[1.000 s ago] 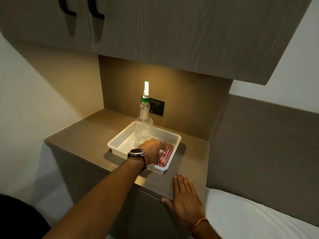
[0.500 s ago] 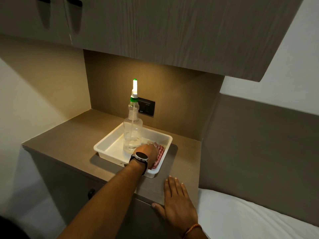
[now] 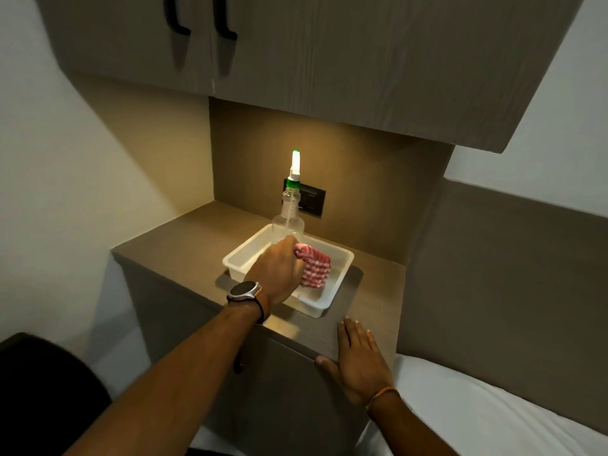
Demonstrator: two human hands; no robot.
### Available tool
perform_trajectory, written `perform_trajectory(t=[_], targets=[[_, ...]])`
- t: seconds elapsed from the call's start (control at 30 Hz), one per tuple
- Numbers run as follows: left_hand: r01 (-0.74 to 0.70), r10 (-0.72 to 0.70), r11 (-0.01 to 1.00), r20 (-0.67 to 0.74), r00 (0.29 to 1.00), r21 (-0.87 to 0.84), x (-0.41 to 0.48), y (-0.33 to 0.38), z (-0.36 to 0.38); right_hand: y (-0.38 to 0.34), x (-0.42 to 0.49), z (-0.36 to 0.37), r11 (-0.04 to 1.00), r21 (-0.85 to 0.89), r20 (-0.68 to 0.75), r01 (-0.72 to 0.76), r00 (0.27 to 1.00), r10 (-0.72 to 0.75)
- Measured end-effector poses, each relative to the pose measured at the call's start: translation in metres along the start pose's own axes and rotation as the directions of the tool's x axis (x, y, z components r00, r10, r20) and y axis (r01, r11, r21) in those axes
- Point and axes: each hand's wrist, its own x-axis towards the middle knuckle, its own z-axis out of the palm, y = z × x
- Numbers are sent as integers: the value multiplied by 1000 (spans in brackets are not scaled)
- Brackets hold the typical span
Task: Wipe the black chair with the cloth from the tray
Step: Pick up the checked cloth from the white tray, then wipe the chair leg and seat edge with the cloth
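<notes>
left hand (image 3: 279,269) fisted on red-checked cloth (image 3: 315,269), held just above white tray (image 3: 342,260) w/ spray bottle (image 3: 289,212) at its far side. right hand (image 3: 357,363) spread flat on surface (image 3: 184,245) near edge. black chair (image 3: 42,396) near left.

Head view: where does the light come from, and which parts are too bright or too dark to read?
Head view: warm light falls from under the upper cabinet onto the tray; the spray bottle nozzle is overexposed; the cloth in the left hand reads clearly; the black shape at lower left is featureless; wide-angle distortion bends the cabinet edges.
</notes>
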Motion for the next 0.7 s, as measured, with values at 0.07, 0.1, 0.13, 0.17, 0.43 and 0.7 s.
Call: perform_trajectory(t=[0.07, 0.1, 0.13, 0.17, 0.43, 0.7], targets=[[15, -17, 999, -25, 1000, -48, -22, -6, -13, 0, 0, -7, 1000, 20, 31, 9, 999, -9], [45, -47, 997, -28, 999, -57, -34, -10, -20, -2, 0, -13, 999, 33, 56, 12, 998, -13], [83, -85, 995, -30, 996, -59, -47, -14, -27, -4, -2, -19, 998, 55, 70, 10, 997, -13], [121, -123, 991, -35, 992, -61, -59, -19, -33, -9, -5, -24, 997, 81, 58, 12, 998, -17], [411, -420, 897, -22, 907, -164, -152, -41, -81, -94, -64, -34, 948, 57, -161, 314, 940, -301], [692, -736, 659, -62, 674, -294, -311, -85, -137, -211, -106, -3, 675, -17, -41, 737, 674, -737]])
